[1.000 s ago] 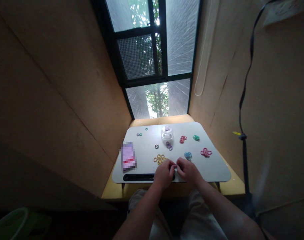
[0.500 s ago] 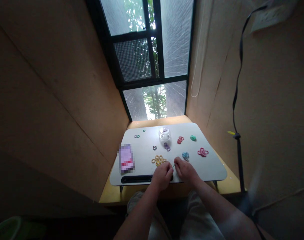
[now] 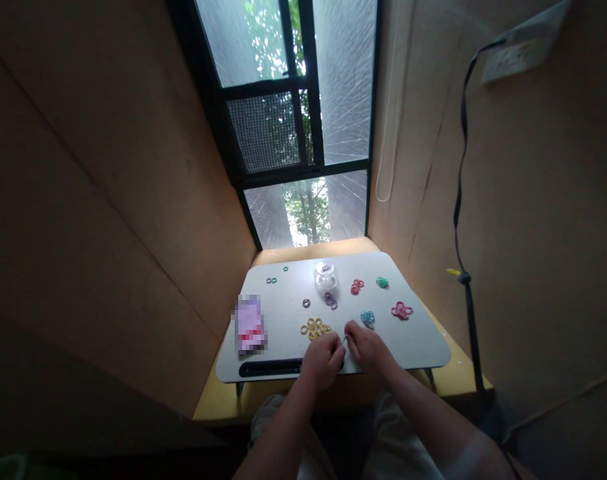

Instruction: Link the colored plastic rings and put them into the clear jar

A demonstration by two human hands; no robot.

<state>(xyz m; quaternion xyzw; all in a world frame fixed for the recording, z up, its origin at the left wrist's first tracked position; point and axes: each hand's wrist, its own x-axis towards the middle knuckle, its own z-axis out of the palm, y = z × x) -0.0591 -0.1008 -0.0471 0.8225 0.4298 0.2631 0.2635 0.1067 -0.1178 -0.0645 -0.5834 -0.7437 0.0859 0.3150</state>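
No text, brand, number or sign is being shown legibly. Any print on the purple packet (image 3: 250, 317) at the left of the white surface (image 3: 282, 313) is being masked by coarse pixel blocks; on the clear jar (image 3: 326, 279), no lettering is being made out.

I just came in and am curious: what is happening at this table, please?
A person's left hand and right hand hold a thin strand between them, too small to identify, near the front of the white table. Loose groups of yellow rings and blue rings lie just beyond the hands, with pink rings farther right. A clear jar stands farther back.
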